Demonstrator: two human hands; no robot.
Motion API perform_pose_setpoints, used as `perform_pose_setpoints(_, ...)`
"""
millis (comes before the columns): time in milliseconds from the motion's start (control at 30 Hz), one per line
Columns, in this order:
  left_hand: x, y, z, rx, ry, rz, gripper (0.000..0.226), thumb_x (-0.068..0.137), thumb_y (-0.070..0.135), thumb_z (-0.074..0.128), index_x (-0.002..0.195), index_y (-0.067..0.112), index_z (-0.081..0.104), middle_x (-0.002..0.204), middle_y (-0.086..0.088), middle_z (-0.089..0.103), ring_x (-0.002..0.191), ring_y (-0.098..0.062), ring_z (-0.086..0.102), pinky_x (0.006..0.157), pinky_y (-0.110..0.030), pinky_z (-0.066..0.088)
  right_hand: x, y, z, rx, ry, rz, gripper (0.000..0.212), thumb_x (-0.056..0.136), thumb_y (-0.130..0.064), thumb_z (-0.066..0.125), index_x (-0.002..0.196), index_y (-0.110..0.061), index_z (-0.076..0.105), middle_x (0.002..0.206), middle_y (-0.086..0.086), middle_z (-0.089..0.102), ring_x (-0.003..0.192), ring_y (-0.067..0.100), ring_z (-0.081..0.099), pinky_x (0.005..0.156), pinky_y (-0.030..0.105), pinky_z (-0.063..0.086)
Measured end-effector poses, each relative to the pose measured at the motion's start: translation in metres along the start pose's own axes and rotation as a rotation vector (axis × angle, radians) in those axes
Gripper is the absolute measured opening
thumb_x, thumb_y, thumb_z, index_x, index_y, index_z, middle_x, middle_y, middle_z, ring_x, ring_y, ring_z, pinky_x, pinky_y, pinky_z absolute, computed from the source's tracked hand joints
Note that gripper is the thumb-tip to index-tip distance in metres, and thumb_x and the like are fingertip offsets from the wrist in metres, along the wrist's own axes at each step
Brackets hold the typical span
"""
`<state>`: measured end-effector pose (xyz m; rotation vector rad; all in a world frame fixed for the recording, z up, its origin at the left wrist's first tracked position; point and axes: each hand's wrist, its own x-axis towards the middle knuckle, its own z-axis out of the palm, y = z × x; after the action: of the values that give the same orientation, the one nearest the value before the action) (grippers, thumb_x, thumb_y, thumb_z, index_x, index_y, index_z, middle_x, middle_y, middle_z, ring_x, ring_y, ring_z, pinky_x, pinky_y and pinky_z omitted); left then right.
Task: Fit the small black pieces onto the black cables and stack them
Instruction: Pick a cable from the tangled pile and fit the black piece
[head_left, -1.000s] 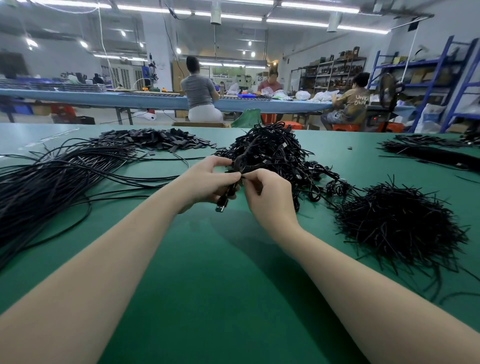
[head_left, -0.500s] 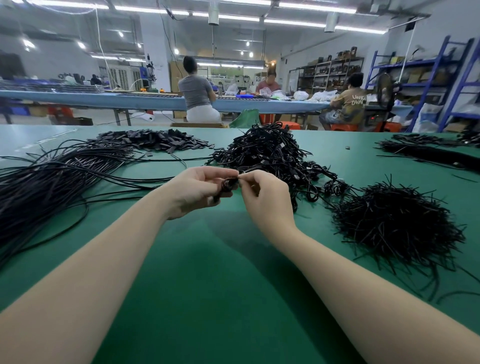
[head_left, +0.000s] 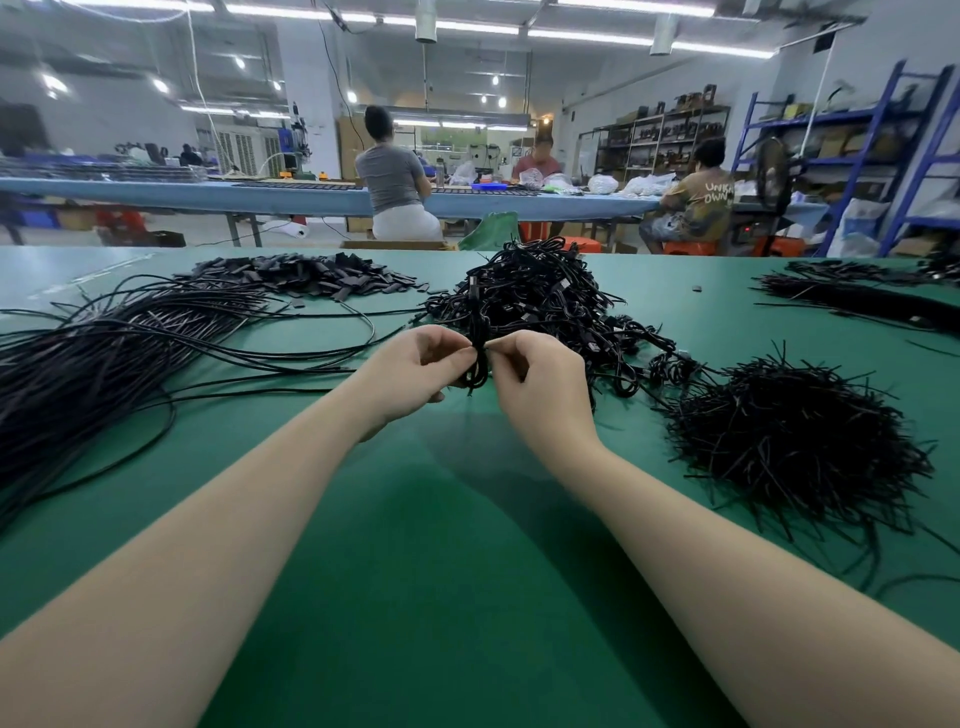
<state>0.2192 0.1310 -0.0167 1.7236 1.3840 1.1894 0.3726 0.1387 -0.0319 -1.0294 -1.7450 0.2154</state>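
Both hands meet above the green table, thumbs and forefingers pinched together on a small coiled bundle of black cable. The left hand curls round it from one side, and the right hand pinches it from the other, with a short loop hanging down between them. Whether a small piece is already on that cable I cannot tell; the fingers hide it. Just behind the hands rises a tangled heap of coiled cables. To the left, long loose cables sweep across the table, and beyond them lies a flat pile of small black pieces. To the right sits a bristly mound of short black ties, and further right another dark bundle near the table's edge.
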Motion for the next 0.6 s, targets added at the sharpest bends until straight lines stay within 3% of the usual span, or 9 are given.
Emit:
perform_pose_setpoints(200, -0.001, 0.005, 0.002, -0.036, 0.027, -0.022, 0.004, 0.099, 0.027, 0.05, 0.102, 0.027, 0.052, 0.08, 0.015, 0.067, 0.066, -0.001, 0.06, 0.054, -0.017, 0.041, -0.001, -0.001, 0.001, 0.002, -0.014, -0.024, 0.012, 0.091, -0.01, 0.059, 0.092, -0.01, 0.072, 0.087, -0.005, 0.064, 0.087, 0.014, 0.058, 0.077, 0.023, 0.044)
perform_pose_setpoints(300, 0.001, 0.013, 0.001, -0.27, 0.021, -0.152, 0.014, 0.098, 0.02, 0.049, 0.111, 0.023, 0.044, 0.062, 0.007, 0.064, 0.051, -0.011, 0.058, 0.048, -0.022, 0.036, -0.004, -0.006, 0.003, -0.068, -0.004, -0.115, 0.013, 0.091, -0.007, 0.057, 0.092, -0.006, 0.07, 0.091, 0.008, 0.067, 0.088, 0.025, 0.059, 0.076, 0.03, 0.043)
perform_pose_setpoints(400, 0.001, 0.02, -0.001, -0.473, -0.017, -0.322, 0.014, 0.096, 0.014, 0.043, 0.101, 0.025, 0.05, 0.051, 0.006, 0.055, 0.042, -0.011, 0.051, 0.041, -0.015, 0.033, -0.004, -0.011, 0.002, -0.265, 0.044, -0.311, 0.007, 0.083, 0.004, 0.062, 0.084, 0.001, 0.068, 0.08, 0.016, 0.065, 0.071, 0.036, 0.06, 0.066, 0.039, 0.047)
perform_pose_setpoints(467, -0.001, 0.022, -0.003, -0.551, -0.04, -0.369, 0.018, 0.096, 0.016, 0.041, 0.098, 0.024, 0.057, 0.053, 0.006, 0.056, 0.042, -0.008, 0.052, 0.041, -0.013, 0.033, -0.004, -0.01, 0.001, -0.324, 0.06, -0.345, 0.006, 0.081, 0.005, 0.063, 0.083, 0.002, 0.068, 0.078, 0.016, 0.065, 0.07, 0.036, 0.061, 0.066, 0.04, 0.046)
perform_pose_setpoints(600, -0.004, 0.016, 0.001, -0.471, -0.087, -0.26, 0.036, 0.097, 0.009, 0.034, 0.105, 0.024, 0.066, 0.073, 0.003, 0.068, 0.059, -0.009, 0.06, 0.053, -0.019, 0.04, -0.005, -0.003, 0.002, -0.118, 0.043, -0.155, 0.014, 0.092, -0.006, 0.057, 0.094, -0.003, 0.07, 0.091, 0.011, 0.069, 0.088, 0.028, 0.061, 0.077, 0.037, 0.045)
